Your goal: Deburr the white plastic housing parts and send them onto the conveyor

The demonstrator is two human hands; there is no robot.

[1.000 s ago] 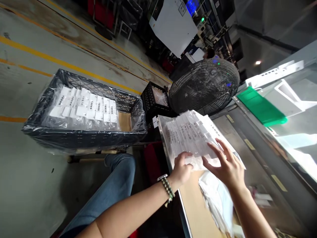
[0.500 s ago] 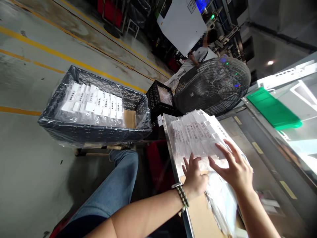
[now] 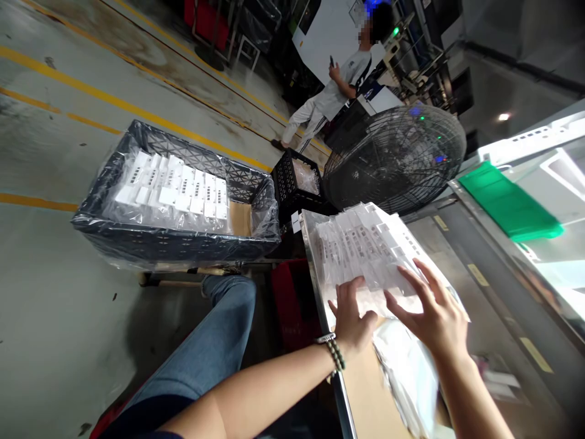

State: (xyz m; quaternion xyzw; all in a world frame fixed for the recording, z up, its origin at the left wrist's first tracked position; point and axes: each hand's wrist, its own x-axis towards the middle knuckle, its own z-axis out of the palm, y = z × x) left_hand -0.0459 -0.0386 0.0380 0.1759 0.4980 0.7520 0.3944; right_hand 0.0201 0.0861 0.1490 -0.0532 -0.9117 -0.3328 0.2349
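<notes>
A row of white parts in clear plastic bags [image 3: 354,244] lies overlapping on the metal-edged table in front of me. My left hand [image 3: 351,317], with a beaded bracelet [image 3: 336,353] at the wrist, is at the near edge of the row, its fingers apart. At the row's near right end, my right hand [image 3: 434,308] is open, thumb and fingers spread over the plastic. Whether the fingertips press on the bags cannot be made out. Beneath and between my hands lies a pile of clear bags [image 3: 406,372] on brown cardboard [image 3: 365,396].
On the left stands a dark plastic-lined crate [image 3: 173,244] with several bagged white parts [image 3: 183,189]. A smaller black crate [image 3: 287,186] and a large fan [image 3: 395,161] stand beyond the table. A green bin [image 3: 509,201] is at right. A person [image 3: 342,85] is in the background.
My left hand has turned and shifted slightly left along the row's near edge. My right hand is nearly still. The person in the background has moved left and stands more in view.
</notes>
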